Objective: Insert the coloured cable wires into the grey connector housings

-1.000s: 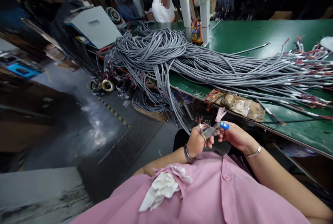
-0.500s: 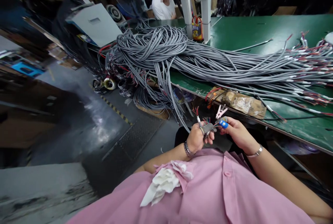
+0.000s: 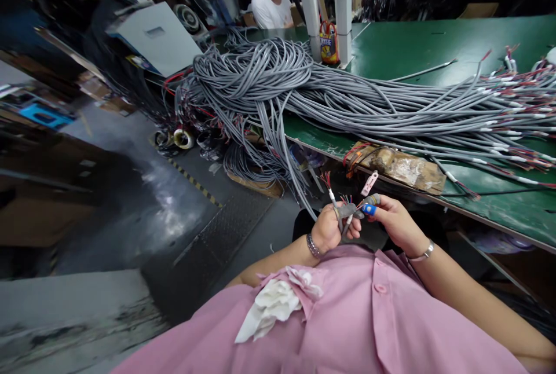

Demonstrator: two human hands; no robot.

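Note:
My left hand [image 3: 332, 226], with grey covers on its fingertips, is closed on a grey cable [image 3: 346, 227] whose thin coloured wires fan out above the thumb. A white-banded cable end with red wires [image 3: 328, 184] sticks up beside the same hand. Close to its right, my right hand [image 3: 384, 211] pinches at the tips of the thin wires, a blue band on one finger and a grey cover on another. A pale pink tool or clip [image 3: 369, 183] stands out above the right fingers; how it is held is hidden.
A large bundle of grey cables [image 3: 360, 106] lies along the green table [image 3: 403, 44] and hangs over its near edge. A taped wooden block [image 3: 403, 170] sits at that edge. Behind are a white post [image 3: 344, 21], a grey box [image 3: 160, 38] and a person in white [image 3: 271, 9].
The pink tool or clip looked spread apart before and now appears closed and turned. My right hand has shifted slightly, staying by the wires. The view has moved a little.

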